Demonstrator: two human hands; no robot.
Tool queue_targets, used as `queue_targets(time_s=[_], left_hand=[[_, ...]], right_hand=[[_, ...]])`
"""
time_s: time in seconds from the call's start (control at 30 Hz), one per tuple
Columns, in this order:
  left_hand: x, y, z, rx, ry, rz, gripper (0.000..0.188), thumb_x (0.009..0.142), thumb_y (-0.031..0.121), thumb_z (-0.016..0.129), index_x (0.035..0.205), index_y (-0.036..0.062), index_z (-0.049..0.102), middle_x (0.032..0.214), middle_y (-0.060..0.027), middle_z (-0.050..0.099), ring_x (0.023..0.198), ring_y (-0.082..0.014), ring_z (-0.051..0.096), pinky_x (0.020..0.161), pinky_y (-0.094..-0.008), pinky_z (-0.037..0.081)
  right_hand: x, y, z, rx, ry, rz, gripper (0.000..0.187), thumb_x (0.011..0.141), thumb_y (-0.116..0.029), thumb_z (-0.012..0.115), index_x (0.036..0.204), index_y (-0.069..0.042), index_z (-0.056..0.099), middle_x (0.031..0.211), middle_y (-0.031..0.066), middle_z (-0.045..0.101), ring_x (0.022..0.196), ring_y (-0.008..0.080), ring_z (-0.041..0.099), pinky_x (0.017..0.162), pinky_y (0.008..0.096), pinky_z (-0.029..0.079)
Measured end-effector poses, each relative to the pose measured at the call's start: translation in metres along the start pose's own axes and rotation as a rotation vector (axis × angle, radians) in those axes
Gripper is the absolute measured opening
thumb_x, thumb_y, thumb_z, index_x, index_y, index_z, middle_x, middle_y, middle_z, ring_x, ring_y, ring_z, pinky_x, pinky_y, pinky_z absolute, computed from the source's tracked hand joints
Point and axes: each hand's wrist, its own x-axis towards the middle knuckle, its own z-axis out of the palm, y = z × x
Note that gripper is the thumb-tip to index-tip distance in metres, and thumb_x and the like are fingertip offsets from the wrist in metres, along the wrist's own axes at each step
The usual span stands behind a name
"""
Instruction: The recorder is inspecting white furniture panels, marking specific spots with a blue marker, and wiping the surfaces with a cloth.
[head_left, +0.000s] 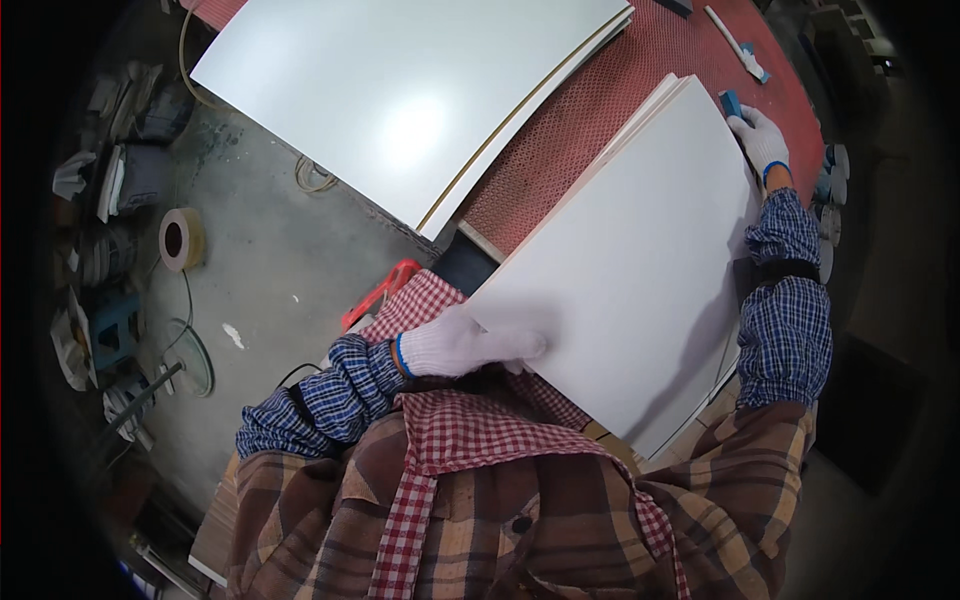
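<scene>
— At centre frame, right of middle: a white laminated board (640, 270), topmost of a thin stack, tilted from lower centre up toward the upper right, resting over the red perforated table mat (590, 130).

— And the hands on it?

— Left hand (470, 345), in a white knit glove, laid flat on the board's near lower-left corner, fingers stretched out and together, pressing down rather than gripping; probably steadying that end. Nothing clasped in it.

— Right hand?

— Right hand (760, 140), gloved likewise, far out at the upper right, curled over the board's far edge. Just beside it a small blue block (730, 102), touching the fingers or nearly so; held or merely next to them, cannot tell. Arms spread wide, seemingly to control a long panel from both ends.

— Anything else about?

— Upper left to centre: a second large white board (400, 90) with a thin pale-wood edge showing, overhanging the mat. Far left, on the grey concrete floor (270, 260), a roll of tape (181, 239). Below the overhanging board's lower corner, a red plastic piece (385, 290), partly hidden by the checked apron. Top right, on the mat, a white-and-blue utility knife or scraper (738, 45); too small to say which.
</scene>
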Motion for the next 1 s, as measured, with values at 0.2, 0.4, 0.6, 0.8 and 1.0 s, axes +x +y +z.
queue_targets(time_s=[0.2,0.4,0.6,0.8,1.0], left_hand=[[-0.002,0.005,0.009,-0.023,0.110,-0.044,0.037,0.099,0.017,0.068,0.127,-0.0048,0.057,0.106,-0.0116,0.068,0.088,-0.0210,0.072,0.075,-0.0355,0.063],[0.002,0.005,0.014,0.100,0.126,0.008,0.047,0.100,0.024,0.064,0.133,-0.0067,0.052,0.108,-0.0174,0.070,0.088,-0.0237,0.073,0.078,-0.0371,0.063],[-0.014,-0.008,0.015,0.016,0.112,0.014,0.059,0.102,0.034,0.065,0.134,-0.0130,0.049,0.106,-0.0279,0.070,0.087,-0.0340,0.076,0.069,-0.0394,0.066],[-0.011,0.008,0.056,0.014,0.257,0.188,0.040,0.101,0.019,0.066,0.126,-0.0094,0.055,0.106,-0.0178,0.067,0.093,-0.0288,0.073,0.070,-0.0384,0.066],[-0.012,0.028,0.043,0.161,0.330,0.404,0.021,0.105,0.009,0.053,0.114,-0.0077,0.061,0.105,-0.0126,0.065,0.095,-0.0215,0.071,0.083,-0.0322,0.064]], right_hand=[[-0.113,-0.035,-0.021,0.046,0.173,-0.031,0.072,0.092,-0.052,0.064,0.154,-0.017,0.048,0.149,0.0167,0.057,0.134,0.0349,0.057,0.111,0.0423,0.043],[-0.308,0.019,-0.014,0.261,0.405,-0.089,0.061,0.099,-0.027,0.063,0.153,-0.006,0.045,0.158,0.0159,0.047,0.145,0.0327,0.046,0.119,0.0373,0.037],[-0.500,0.010,0.035,0.726,0.537,0.382,0.051,0.100,-0.012,0.063,0.148,0.000,0.052,0.149,0.0191,0.055,0.135,0.0315,0.056,0.111,0.0393,0.046],[-0.583,-0.021,0.058,1.015,0.507,0.621,0.040,0.105,-0.020,0.058,0.137,0.005,0.058,0.122,0.0150,0.068,0.105,0.0188,0.069,0.092,0.0313,0.057],[-0.569,-0.028,0.070,1.604,0.383,0.632,0.040,0.106,-0.033,0.058,0.120,0.004,0.063,0.097,0.0118,0.070,0.075,0.0156,0.069,0.067,0.0277,0.058]])
